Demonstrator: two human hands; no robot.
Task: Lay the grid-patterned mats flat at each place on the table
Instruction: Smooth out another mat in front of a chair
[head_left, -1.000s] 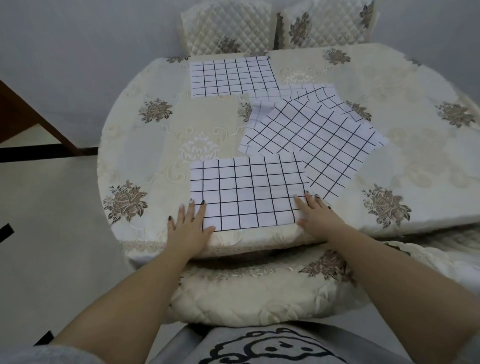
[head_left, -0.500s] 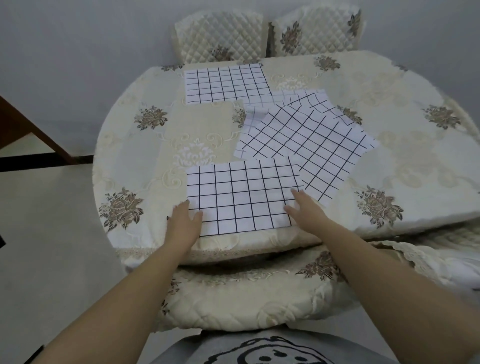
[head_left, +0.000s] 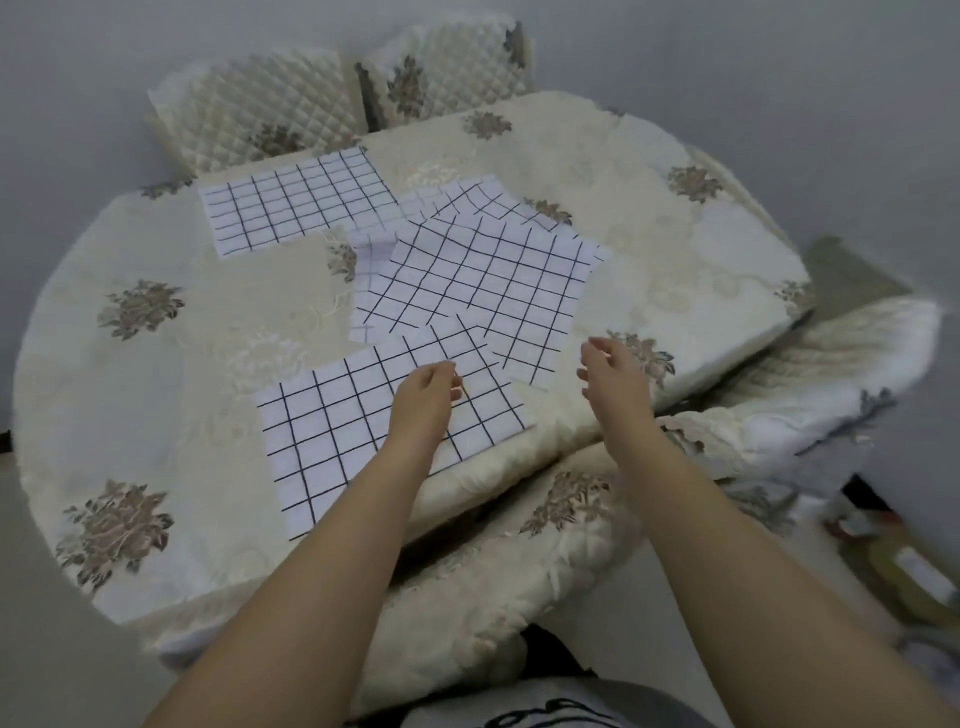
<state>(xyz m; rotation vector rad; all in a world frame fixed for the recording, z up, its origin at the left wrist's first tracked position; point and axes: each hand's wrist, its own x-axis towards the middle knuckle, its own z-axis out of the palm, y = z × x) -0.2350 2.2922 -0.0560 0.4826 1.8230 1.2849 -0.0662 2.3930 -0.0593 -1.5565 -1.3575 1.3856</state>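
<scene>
My left hand (head_left: 426, 402) shows only its back. The fingertips curl out of sight, so I cannot tell whether they touch the near mat (head_left: 337, 436), whose right part lies under my forearm. In the pile of mats (head_left: 478, 275) the top sheet covers the lower ones, so I cannot count them. My right hand (head_left: 615, 376) is blurred. The clutter (head_left: 904, 566) at lower right is a smear, and both arms run off the bottom edge

A cream floral tablecloth (head_left: 156, 364) has two quilted chair backs (head_left: 260, 104) beyond its far edge. A quilted seat (head_left: 519, 571) sits below its near edge, another cushioned chair (head_left: 831, 364) at its right, and blurred clutter (head_left: 909, 571) farther right.
</scene>
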